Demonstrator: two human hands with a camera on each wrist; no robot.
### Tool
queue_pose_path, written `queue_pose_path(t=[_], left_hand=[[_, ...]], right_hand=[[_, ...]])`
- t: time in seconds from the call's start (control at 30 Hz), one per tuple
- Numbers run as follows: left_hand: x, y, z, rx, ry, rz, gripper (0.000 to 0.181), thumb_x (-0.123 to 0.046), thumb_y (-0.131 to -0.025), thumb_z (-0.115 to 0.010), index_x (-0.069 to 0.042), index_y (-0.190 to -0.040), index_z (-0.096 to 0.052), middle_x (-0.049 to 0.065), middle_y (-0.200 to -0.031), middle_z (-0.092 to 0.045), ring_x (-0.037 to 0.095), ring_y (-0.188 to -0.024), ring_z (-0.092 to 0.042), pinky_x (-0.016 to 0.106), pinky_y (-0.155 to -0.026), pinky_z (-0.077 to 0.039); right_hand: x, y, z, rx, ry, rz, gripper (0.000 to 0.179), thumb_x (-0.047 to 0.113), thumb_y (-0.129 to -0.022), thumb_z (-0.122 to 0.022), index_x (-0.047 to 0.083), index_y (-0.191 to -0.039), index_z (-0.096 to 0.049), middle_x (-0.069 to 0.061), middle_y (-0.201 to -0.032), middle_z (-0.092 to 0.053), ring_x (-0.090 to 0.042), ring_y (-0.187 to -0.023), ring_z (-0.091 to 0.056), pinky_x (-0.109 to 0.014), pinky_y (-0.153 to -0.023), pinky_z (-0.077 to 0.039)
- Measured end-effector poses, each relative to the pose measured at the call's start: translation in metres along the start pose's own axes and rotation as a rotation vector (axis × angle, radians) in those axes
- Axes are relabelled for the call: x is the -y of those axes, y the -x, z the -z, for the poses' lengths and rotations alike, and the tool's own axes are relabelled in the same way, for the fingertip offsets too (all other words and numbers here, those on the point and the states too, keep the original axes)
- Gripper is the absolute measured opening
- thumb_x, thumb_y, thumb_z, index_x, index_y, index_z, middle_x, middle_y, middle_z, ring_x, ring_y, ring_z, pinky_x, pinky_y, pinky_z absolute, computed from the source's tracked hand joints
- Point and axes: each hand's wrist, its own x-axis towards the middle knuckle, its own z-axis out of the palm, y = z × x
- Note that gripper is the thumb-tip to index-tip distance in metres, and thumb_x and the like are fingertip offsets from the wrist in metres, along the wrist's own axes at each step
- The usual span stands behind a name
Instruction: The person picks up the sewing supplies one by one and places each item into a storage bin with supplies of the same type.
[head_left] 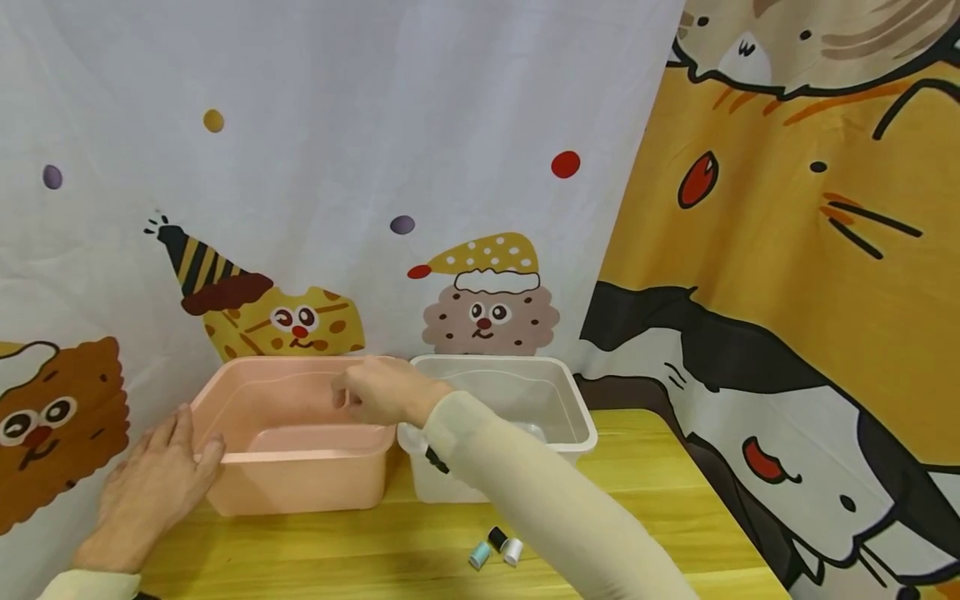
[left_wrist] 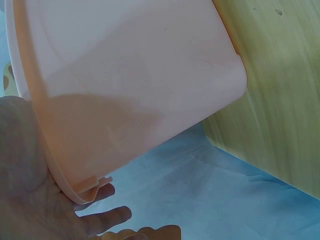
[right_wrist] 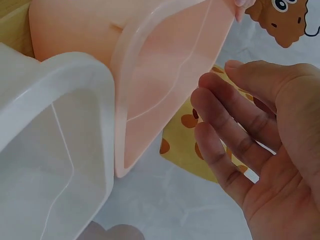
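A pink plastic bin (head_left: pixel 296 483) stands on the wooden table. My left hand (head_left: pixel 150 483) rests against the bin's front left corner. In the left wrist view, straight fingers (left_wrist: pixel 107 220) of that hand show past the rim. My right hand (head_left: pixel 390 390) is above the bin's right end, its fingers loosely bent. In the right wrist view, the right hand (right_wrist: pixel 270 135) holds nothing. Close beside the pink bin, on its right, is a white plastic bin (head_left: pixel 450 483), partly hidden by the right forearm. The bins' floors are only partly visible.
In front of the white bin, a black thread spool (head_left: pixel 497 538), a light blue spool (head_left: pixel 480 556) and a white spool (head_left: pixel 512 551) lie on the wooden table (head_left: pixel 337 554). A printed cloth (head_left: pixel 480 108) hangs behind the bins and along the right side.
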Motion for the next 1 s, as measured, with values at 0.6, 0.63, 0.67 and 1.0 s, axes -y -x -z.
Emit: queue_pose_path(t=[0.6, 0.63, 0.67, 1.0], left_hand=[[0.001, -0.002, 0.001, 0.053, -0.001, 0.013, 0.102, -0.062, -0.122, -0.022, 0.024, -0.173, -0.005, 0.059, -0.17, -0.019, 0.085, -0.147, -0.029, 0.097, -0.115, -0.037], [0.001, -0.003, 0.001, 0.06, 0.001, 0.015, 0.102, -0.063, -0.122, -0.022, 0.023, -0.173, -0.005, 0.059, -0.17, -0.018, 0.085, -0.147, -0.029, 0.097, -0.115, -0.037], [0.001, -0.003, 0.001, 0.063, 0.001, 0.014, 0.102, -0.063, -0.122, -0.022, 0.024, -0.173, -0.004, 0.059, -0.17, -0.018, 0.085, -0.147, -0.029, 0.097, -0.115, -0.037], [0.0, -0.004, 0.002, 0.065, -0.001, 0.02, 0.103, -0.064, -0.122, -0.021, 0.023, -0.173, -0.004, 0.059, -0.169, -0.02, 0.084, -0.144, -0.032, 0.097, -0.112, -0.039]], right_hand=[[-0.011, 0.044, -0.013, -0.038, -0.123, 0.008, 0.012, 0.024, -0.116, -0.076, 0.018, -0.121, -0.085, 0.008, -0.114, -0.085, 0.001, -0.089, -0.07, -0.01, -0.081, -0.056], [-0.011, 0.047, -0.014, -0.037, -0.129, 0.006, 0.012, 0.025, -0.116, -0.076, 0.018, -0.122, -0.085, 0.008, -0.116, -0.086, 0.002, -0.092, -0.071, -0.01, -0.083, -0.057], [-0.011, 0.05, -0.016, -0.041, -0.138, 0.006, 0.013, 0.025, -0.116, -0.076, 0.017, -0.122, -0.085, 0.008, -0.117, -0.086, 0.002, -0.093, -0.073, -0.009, -0.086, -0.057], [-0.01, 0.086, -0.022, -0.132, -0.09, 0.095, 0.014, 0.024, -0.114, -0.079, 0.02, -0.125, -0.087, 0.009, -0.121, -0.088, -0.002, -0.108, -0.083, -0.007, -0.092, -0.058]])
